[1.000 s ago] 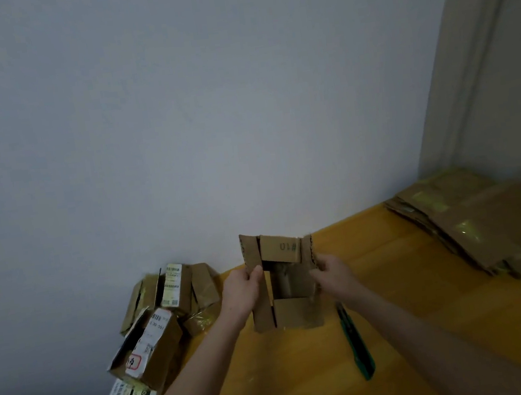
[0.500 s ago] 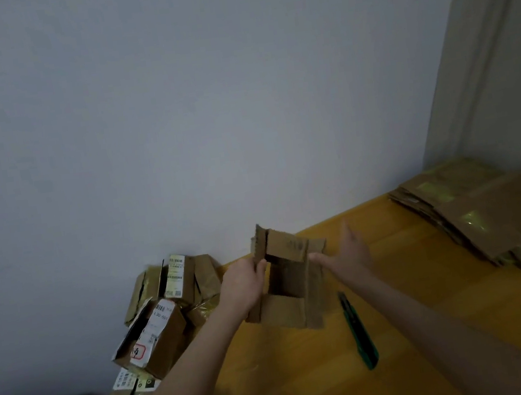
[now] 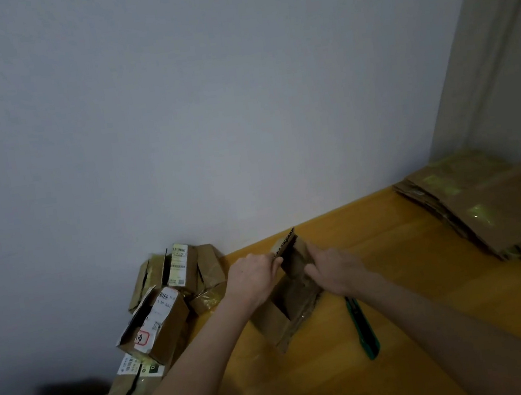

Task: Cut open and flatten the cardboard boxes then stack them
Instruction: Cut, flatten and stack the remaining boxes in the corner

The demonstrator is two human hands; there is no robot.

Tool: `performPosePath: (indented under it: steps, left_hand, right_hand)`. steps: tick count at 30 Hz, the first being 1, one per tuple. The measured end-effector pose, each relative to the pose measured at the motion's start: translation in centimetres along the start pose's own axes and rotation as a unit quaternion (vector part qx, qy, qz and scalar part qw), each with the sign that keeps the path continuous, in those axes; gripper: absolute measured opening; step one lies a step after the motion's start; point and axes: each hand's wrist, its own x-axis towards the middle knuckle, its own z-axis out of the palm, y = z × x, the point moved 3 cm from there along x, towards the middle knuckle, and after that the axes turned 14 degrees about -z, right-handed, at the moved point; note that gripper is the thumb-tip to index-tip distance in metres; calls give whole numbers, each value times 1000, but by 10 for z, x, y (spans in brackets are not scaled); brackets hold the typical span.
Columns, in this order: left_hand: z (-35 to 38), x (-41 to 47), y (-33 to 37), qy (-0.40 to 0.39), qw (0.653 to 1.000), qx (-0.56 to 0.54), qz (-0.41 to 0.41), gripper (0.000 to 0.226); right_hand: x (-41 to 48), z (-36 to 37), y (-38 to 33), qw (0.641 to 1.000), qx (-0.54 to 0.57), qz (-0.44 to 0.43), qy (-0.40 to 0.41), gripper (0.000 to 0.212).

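**While a Pile Waits, One More Box Is Pressed Flat**

As both hands work at the middle of the frame, a small cardboard box [image 3: 279, 324] lies partly collapsed on the yellow wooden tabletop [image 3: 414, 293], its flaps loose and its inside still gaping. The left hand [image 3: 256, 277] pinches the corrugated edge of an upper flap. The right hand [image 3: 333, 269] is closed over the box's far panel, thumb and fingers clamped on the cardboard, apparently folding it down.

A green utility knife [image 3: 364, 332] rests untouched on the tabletop just right of the box, below the right wrist, which suggests the cutting on this box is finished and only the flattening remains.

At the right edge of the frame, a stack of flattened boxes [image 3: 493, 216], several sheets deep and streaked with tape, shows the work already done. At lower left, against the white wall [image 3: 174, 109], a heap of labelled parcel boxes [image 3: 165, 312] is bunched just beside the tabletop's left end. Some gape at a flap, but they keep their box shape and look yet to be opened out.

By this evidence the job is well under way but not near its end. The box in hand has still to go flat and join the stack, and the heap has still to be cut.
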Motion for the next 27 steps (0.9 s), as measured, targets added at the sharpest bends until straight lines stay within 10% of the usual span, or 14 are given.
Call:
performPosePath:
  steps: [8,12,15,19,27]
  left_hand:
    - [-2,2,-25,13,1000,15,23,43]
    - [-5,-2,-48,127,975,-146,-107,45]
    - [22,-6,-81,1,905,-298,-304,77]
    - [47,-15,-80,-138,827,-441,-320,83]
    - [47,-3,-73,-107,903,-246,-336,62]
  right_hand:
    - [-1,-3,17,973,201,53,102,21]
    - [-4,-3,14,948,260,65,170,18]
    - [-7,-6,20,930,273,93,229,22]
    - [-11,-3,19,932,252,79,247,29]
    - [-21,10,16,922,303,28,239,27]
